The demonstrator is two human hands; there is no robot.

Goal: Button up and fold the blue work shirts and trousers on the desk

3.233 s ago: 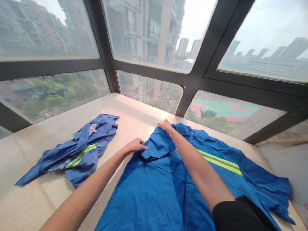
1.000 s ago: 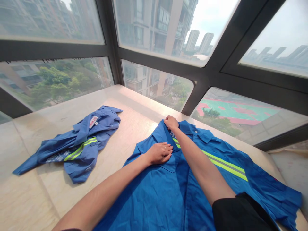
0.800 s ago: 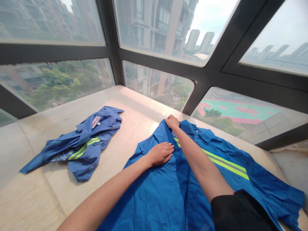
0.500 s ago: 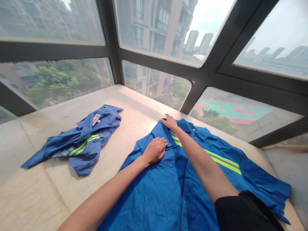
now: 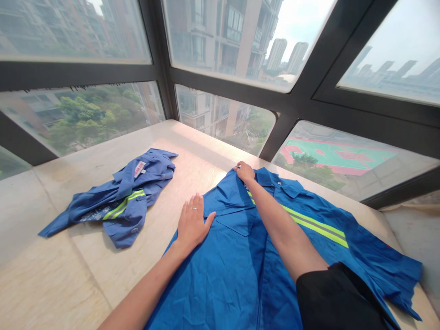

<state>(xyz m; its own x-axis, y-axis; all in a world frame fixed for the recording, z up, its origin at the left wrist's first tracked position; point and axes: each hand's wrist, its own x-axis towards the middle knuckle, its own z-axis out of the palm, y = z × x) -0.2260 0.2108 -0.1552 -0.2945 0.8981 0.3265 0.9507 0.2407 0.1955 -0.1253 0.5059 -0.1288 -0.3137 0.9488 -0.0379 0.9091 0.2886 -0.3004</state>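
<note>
A bright blue work jacket [image 5: 230, 270] with yellow-green and grey reflective stripes lies spread on the pale stone ledge, its collar toward the window. My left hand [image 5: 194, 222] rests flat on the jacket's left edge, fingers stretched out and a ring on one of them. At the shoulder beside the collar, my right hand [image 5: 246, 171] has its fingers closed on the fabric. My right forearm crosses over the jacket's chest and hides part of the stripe. The left side of the jacket is folded inward near the chest pocket [image 5: 235, 222].
A second, darker blue garment [image 5: 129, 192] with a striped band and a white-and-red label lies folded on the ledge [image 5: 30, 275] to the left. Dark window frames [image 5: 223, 96] rise along the back and right edges of the ledge.
My left hand has slid from the chest area to the jacket's left edge and flattened. The fingers of my right hand have closed on the shoulder fabric.
</note>
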